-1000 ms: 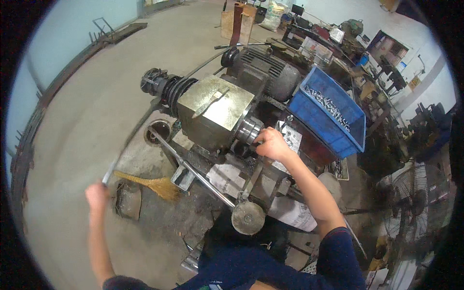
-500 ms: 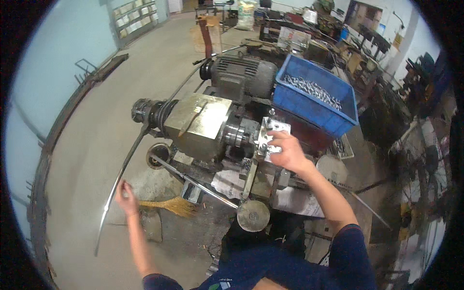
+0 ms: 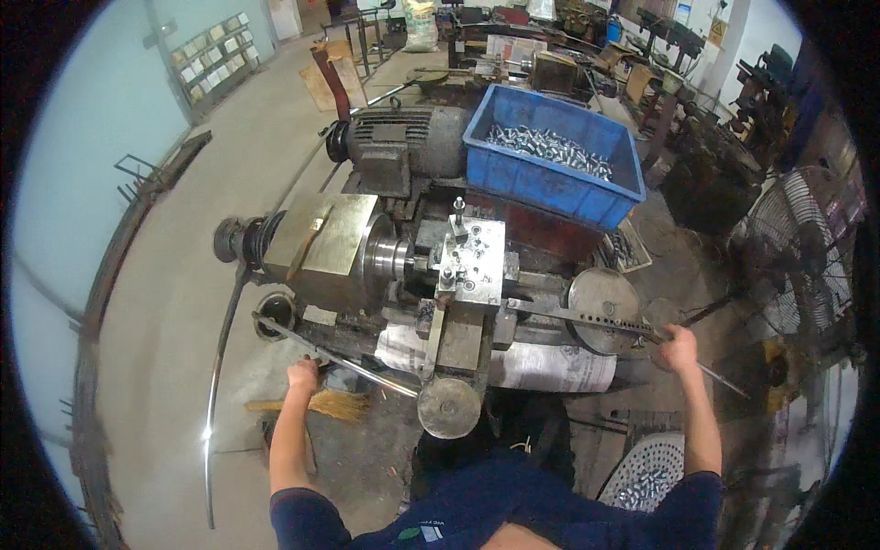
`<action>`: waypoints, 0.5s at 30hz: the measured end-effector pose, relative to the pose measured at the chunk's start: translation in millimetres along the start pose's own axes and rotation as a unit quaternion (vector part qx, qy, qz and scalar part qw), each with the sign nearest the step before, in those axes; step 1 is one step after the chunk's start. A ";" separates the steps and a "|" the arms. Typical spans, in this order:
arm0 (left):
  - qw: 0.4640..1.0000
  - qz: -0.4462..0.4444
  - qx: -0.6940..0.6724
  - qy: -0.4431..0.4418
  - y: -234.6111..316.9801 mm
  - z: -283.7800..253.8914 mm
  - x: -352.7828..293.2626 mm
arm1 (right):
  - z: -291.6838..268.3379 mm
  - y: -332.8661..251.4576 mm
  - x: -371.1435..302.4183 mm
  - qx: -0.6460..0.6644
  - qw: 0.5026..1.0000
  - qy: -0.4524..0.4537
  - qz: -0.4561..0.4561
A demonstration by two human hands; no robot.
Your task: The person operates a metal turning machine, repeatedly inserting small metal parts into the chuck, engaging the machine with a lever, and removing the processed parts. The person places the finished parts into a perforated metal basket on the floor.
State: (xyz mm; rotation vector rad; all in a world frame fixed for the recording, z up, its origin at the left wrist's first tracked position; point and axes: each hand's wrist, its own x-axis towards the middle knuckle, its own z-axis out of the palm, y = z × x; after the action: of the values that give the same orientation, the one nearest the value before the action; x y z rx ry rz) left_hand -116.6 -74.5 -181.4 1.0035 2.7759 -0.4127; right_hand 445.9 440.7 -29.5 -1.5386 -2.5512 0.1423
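The right hand (image 3: 678, 348) has gone from the metal block (image 3: 474, 261) to the holey bar (image 3: 600, 319) beside it, fingers wrapped round the end. The left hand (image 3: 303, 372) is curled; I can't tell if it's holding anything.

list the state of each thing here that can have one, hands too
Left hand: beside the metal lever, grip unclear
Right hand: closed on the perforated bar
Blue crate: uncovered, holding many small metal parts
White basket: holding similar metal parts
Broom: lying on the floor
Brush: lying on the metal box
Fan: upright, blade motion unclear
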 end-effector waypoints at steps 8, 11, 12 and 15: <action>0.870 -0.086 -0.478 0.084 -32.8 -30.8 -26.7 | 59.3 176.5 -40.2 -0.218 0.967 0.055 0.116; 0.751 -0.113 -0.641 0.113 -33.2 -51.6 -38.0 | 52.0 147.0 -64.0 -0.151 0.971 -0.040 0.179; 0.732 -0.126 -0.663 0.097 -19.2 -71.4 -36.5 | 56.9 151.3 -85.3 -0.152 0.972 -0.025 0.176; 0.690 -0.159 -0.702 0.080 3.0 -84.1 -28.1 | 91.5 158.8 -169.6 -0.130 0.988 -0.023 0.080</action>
State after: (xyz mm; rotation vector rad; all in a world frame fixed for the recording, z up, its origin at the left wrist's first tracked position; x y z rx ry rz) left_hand -98.0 -63.0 -95.4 0.1086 2.2339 1.5979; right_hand 644.8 364.9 -159.9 -1.8536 -2.5628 -0.1448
